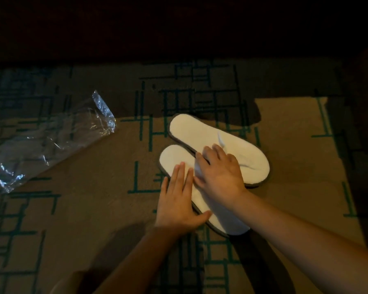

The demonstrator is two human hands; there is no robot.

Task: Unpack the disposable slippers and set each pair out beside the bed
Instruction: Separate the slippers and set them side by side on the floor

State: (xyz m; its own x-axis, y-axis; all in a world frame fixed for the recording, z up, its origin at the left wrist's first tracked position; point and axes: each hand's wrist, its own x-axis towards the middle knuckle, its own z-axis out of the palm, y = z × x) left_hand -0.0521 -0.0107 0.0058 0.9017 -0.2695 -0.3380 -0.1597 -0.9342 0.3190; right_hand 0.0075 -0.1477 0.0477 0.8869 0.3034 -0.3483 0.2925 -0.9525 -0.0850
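Two white disposable slippers with dark rims lie side by side on the patterned carpet. The far slipper (202, 132) points its heel up-left; the near slipper (172, 155) lies just below it, partly covered by both hands. My left hand (179, 200) rests flat with fingers together on the near slipper's left edge. My right hand (219, 168) lies palm down across the gap between the two slippers, fingers spread on the white fabric. An empty clear plastic wrapper (49, 136) lies flat on the carpet to the left, apart from the slippers.
Brown carpet (89, 200) with green and dark line patterns fills the floor. A dark band, likely the bed's base (179, 28), runs across the top of the view. A dark shape (361, 124) stands at the right edge.
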